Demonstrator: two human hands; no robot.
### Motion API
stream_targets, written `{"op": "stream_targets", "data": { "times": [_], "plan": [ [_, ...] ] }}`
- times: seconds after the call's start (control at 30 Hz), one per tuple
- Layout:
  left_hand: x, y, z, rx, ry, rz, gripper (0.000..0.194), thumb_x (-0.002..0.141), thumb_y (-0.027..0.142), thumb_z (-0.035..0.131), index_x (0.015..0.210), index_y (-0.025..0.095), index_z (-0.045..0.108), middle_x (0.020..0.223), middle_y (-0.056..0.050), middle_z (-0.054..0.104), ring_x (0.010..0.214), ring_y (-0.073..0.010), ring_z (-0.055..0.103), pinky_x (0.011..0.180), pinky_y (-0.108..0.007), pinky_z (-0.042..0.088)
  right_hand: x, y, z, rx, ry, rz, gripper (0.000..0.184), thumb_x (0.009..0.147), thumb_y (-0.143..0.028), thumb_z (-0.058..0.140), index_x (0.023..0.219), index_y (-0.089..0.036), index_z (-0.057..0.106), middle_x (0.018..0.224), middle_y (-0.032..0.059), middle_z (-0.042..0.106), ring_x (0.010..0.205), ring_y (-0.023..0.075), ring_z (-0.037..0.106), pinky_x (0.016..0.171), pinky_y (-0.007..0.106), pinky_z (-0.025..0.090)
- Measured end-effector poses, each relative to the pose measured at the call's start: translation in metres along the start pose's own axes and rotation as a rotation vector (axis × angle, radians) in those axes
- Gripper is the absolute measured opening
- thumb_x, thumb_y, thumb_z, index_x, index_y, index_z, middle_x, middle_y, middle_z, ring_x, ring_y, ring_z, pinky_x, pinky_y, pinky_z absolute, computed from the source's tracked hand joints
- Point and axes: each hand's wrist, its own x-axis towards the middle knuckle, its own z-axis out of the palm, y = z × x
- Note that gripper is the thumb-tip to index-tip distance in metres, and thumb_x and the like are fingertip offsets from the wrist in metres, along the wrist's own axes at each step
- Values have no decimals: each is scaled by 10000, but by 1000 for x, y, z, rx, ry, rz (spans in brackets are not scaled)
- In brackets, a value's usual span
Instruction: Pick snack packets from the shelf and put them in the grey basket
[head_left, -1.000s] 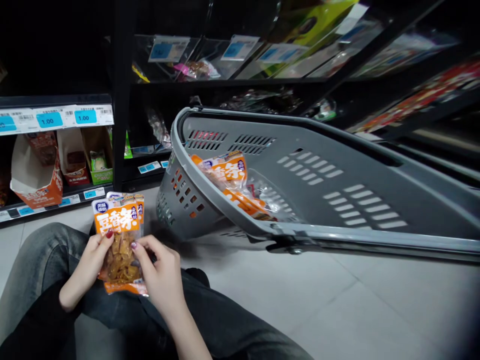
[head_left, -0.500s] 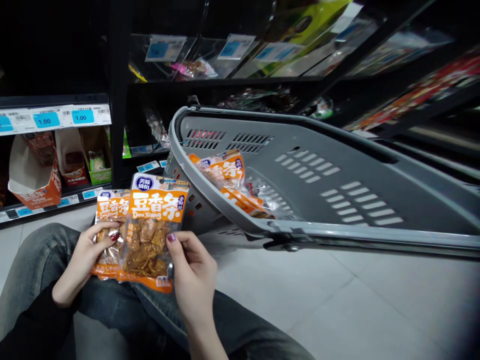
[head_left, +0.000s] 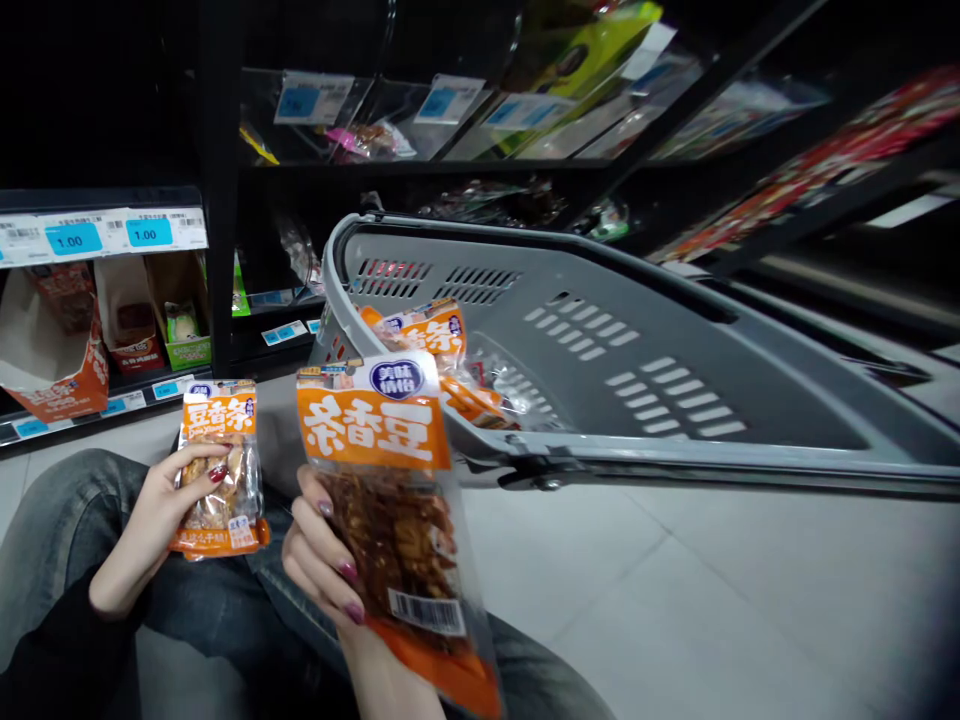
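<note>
My left hand (head_left: pixel 154 520) is closed on an orange-and-clear snack packet (head_left: pixel 217 415), its printed front facing up over my left knee. In my right hand (head_left: pixel 326 565) is another snack packet (head_left: pixel 401 535), held up in front of the basket's near corner with its barcoded back toward me. Its brown contents show through the clear film. My right fingers lie across the near side of this packet, and the thumb is hidden behind it. More orange packets (head_left: pixel 435 325) lie inside the grey shopping basket (head_left: pixel 637 345).
Dark shelves with price labels (head_left: pixel 75 238) rise in front. An orange-and-white display box (head_left: pixel 52 340) and smaller boxes (head_left: pixel 180 310) stand on the low shelf at left. The basket's long handle (head_left: pixel 712 475) runs along its near side above the tiled floor (head_left: pixel 645 580).
My right hand has drawn its packet away from the left one, rightward and nearer, and turned it from front to back. My left hand stays on its packet. The view has shifted slightly.
</note>
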Motion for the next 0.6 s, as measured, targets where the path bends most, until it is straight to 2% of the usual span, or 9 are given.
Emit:
{"op": "stream_targets", "data": {
  "times": [0.07, 0.13, 0.17, 0.23, 0.37, 0.43, 0.5, 0.6],
  "plan": [
    [0, 0, 1, -8, 5, -15, 231, 643, 289, 710, 860, 210, 706, 1043, -44, 672, 1002, -231, 587, 873, -304, 429, -1, 5, -1, 194, -121, -3, 494, 696, -679, 532, 689, -198, 415, 394, -144, 324, 169, -1, 130, 194, 128, 120],
    [0, 0, 0, -15, 8, -24, 245, 640, 295, 713, 868, 205, 704, 1050, -50, 669, 1000, -236, 588, 871, -310, 431, -1, 7, -1, 343, -190, -1, 422, 813, -604, 435, 707, -197, 396, 410, -144, 338, 164, -14, 105, 197, 100, 100],
    [0, 0, 0, -13, 7, -23, 249, 641, 294, 713, 872, 202, 703, 1055, -53, 667, 1000, -237, 589, 872, -311, 430, -1, 7, 0, 348, -184, 5, 394, 863, -560, 373, 702, -201, 378, 409, -144, 332, 160, -14, 97, 203, 98, 102],
    [-1, 0, -1, -6, 1, -17, 248, 649, 289, 709, 881, 201, 705, 1059, -57, 668, 1006, -238, 588, 874, -306, 427, -1, 5, 2, 283, -110, 15, 380, 911, -510, 267, 684, -212, 332, 397, -149, 289, 157, -7, 58, 219, 112, 90],
    [-1, -1, -2, 1, -11, -21, 257, 647, 280, 706, 890, 198, 710, 1072, -67, 671, 1012, -252, 589, 848, -304, 439, 0, 0, 11, 114, 176, -21, 372, 938, -449, 140, 674, -220, 270, 406, -153, 171, 209, 4, -85, 259, 148, -4],
    [0, -2, -2, 15, -11, -12, 262, 641, 268, 707, 893, 197, 714, 1082, -72, 672, 1021, -260, 587, 852, -309, 438, 0, -1, 14, 54, 274, -47, 361, 943, -408, 107, 676, -221, 262, 419, -149, 146, 240, 13, -120, 274, 164, -24],
    [0, -3, -2, 26, -14, -2, 256, 641, 255, 706, 892, 201, 717, 1082, -68, 673, 1033, -260, 582, 870, -310, 427, 0, -1, 17, 18, 303, -61, 346, 939, -409, 126, 676, -224, 255, 422, -149, 141, 248, 17, -122, 278, 171, -27],
    [0, -2, -1, 17, -21, -7, 244, 651, 264, 704, 886, 199, 716, 1083, -66, 670, 1030, -258, 583, 872, -307, 425, 1, -1, 17, -11, 262, -75, 335, 919, -458, 200, 675, -232, 238, 415, -157, 143, 234, 19, -112, 265, 169, -27]
  ]
}}
